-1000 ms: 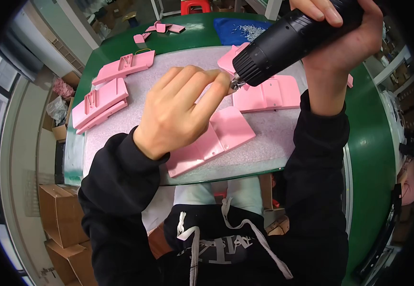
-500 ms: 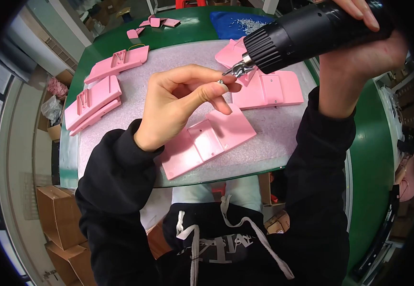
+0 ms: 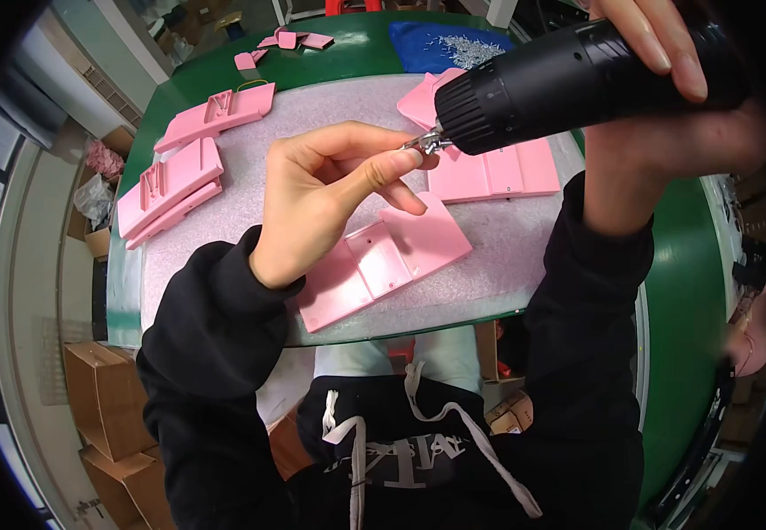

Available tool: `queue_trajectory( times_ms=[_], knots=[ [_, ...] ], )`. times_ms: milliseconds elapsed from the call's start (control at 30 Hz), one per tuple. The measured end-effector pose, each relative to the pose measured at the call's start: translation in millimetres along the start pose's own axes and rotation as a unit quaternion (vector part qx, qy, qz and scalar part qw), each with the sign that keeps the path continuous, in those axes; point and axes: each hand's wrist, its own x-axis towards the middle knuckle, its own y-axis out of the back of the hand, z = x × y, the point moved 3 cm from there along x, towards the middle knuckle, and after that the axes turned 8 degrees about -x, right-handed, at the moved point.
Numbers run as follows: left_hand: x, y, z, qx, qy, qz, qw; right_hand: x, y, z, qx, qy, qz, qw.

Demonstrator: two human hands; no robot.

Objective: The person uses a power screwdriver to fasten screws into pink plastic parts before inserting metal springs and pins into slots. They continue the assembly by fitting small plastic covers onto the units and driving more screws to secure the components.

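Head: right hand [image 3: 692, 141] gripping drill [image 3: 524, 93], left hand [image 3: 321, 190] pinching screw [image 3: 410, 145]; blue cloth [image 3: 410, 46] beyond drill holding screws [image 3: 471, 51], counter edge [image 3: 418, 332] running nearer.

The black hoodie [image 3: 577, 424] has white drawstrings [image 3: 359, 468] and grey lettering [image 3: 422, 461].

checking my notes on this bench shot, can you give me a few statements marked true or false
1. The right hand grips a black power driver. True.
2. The left hand lies flat on the table. False: it is raised, with its thumb and fingers at the driver's metal tip.
3. Small silvery pieces lie on a blue sheet. True.
4. The nearest pink piece stands upright on bare green table. False: it lies flat on a pale mat.
5. Both sleeves are black. True.
6. The driver's tip touches the blue sheet. False: it is at the left hand's fingertips.
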Motion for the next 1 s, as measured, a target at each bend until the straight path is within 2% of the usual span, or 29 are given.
queue_trajectory(
  times_ms=[100,200,300,367,433,533,667,767,800,900,1000],
  knots=[
    [0.2,-1.8,-0.6,-0.040,0.034,-0.017,0.998,-0.5,-1.7,2.4,0.003,-0.014,-0.005,1.000],
    [-2.5,-4.7,2.2,0.042,0.052,-0.018,0.998,0.3,-5.7,9.9,0.008,-0.038,-0.012,0.999],
    [-3.3,11.0,8.0,0.301,-0.004,-0.082,0.950,-4.9,-13.6,26.3,0.009,-0.081,-0.014,0.997],
    [-13.8,30.0,0.6,0.450,0.115,-0.110,0.879,-10.9,-18.1,41.1,0.014,-0.113,-0.019,0.993],
    [-26.2,37.7,-9.8,0.467,0.225,-0.148,0.842,-19.8,-24.0,55.3,0.013,-0.144,-0.037,0.989],
    [-30.2,37.6,-10.6,0.469,0.219,-0.132,0.845,-30.2,-33.7,73.1,0.003,-0.177,-0.076,0.981],
    [-30.5,31.7,-12.2,0.416,0.328,-0.181,0.829,-45.1,-38.3,88.7,-0.002,-0.224,-0.115,0.968],
    [-35.4,38.0,-24.4,0.319,0.334,-0.186,0.867,-51.9,-38.4,91.4,-0.002,-0.245,-0.139,0.960],
    [-35.3,39.4,-24.2,0.312,0.376,-0.196,0.850,-53.5,-38.3,92.3,-0.002,-0.250,-0.148,0.957],
    [-35.4,38.0,-22.0,0.262,0.402,-0.190,0.856,-56.8,-39.3,93.7,-0.001,-0.259,-0.171,0.951],
    [-38.9,37.6,-31.3,0.171,0.365,-0.171,0.899,-58.5,-41.6,92.1,0.003,-0.262,-0.198,0.945]
  ],
)
